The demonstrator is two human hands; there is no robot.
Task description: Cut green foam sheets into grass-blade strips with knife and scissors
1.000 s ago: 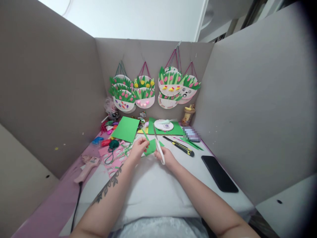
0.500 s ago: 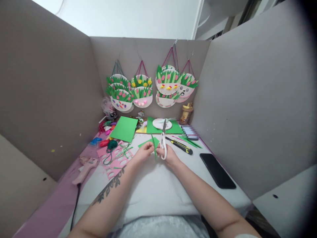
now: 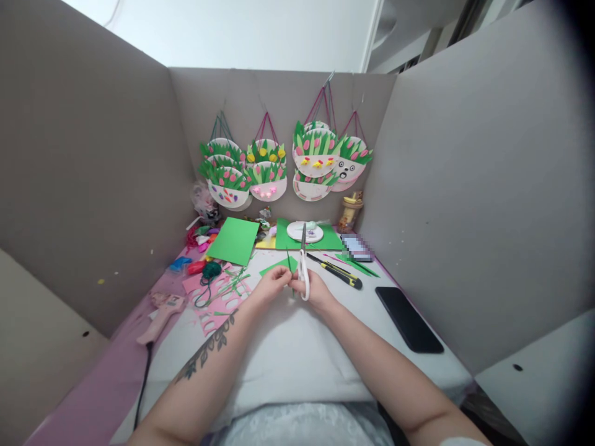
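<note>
While pinching a thin green paper strip [image 3: 289, 267], left hand [image 3: 272, 286] sits just beside right hand [image 3: 316, 290], whose grip is closed through the handles of white scissors [image 3: 304, 272]. Since a second ago: blades swung from slanting to pointing straight away, paper turned edge-on, so cutting looks under way. Around, on the tabletop [image 3: 288, 353]: green sheet [image 3: 233, 240], utility knife [image 3: 338, 273], phone [image 3: 409, 319], glue gun [image 3: 162, 316]. Behind: cardboard walls [image 3: 93, 179] hung with paper-plate crafts [image 3: 283, 164].

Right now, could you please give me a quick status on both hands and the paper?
Right hand grips scissors, blades pointing away. Left hand pinches green paper beside them. Knife just right, apart.
</note>
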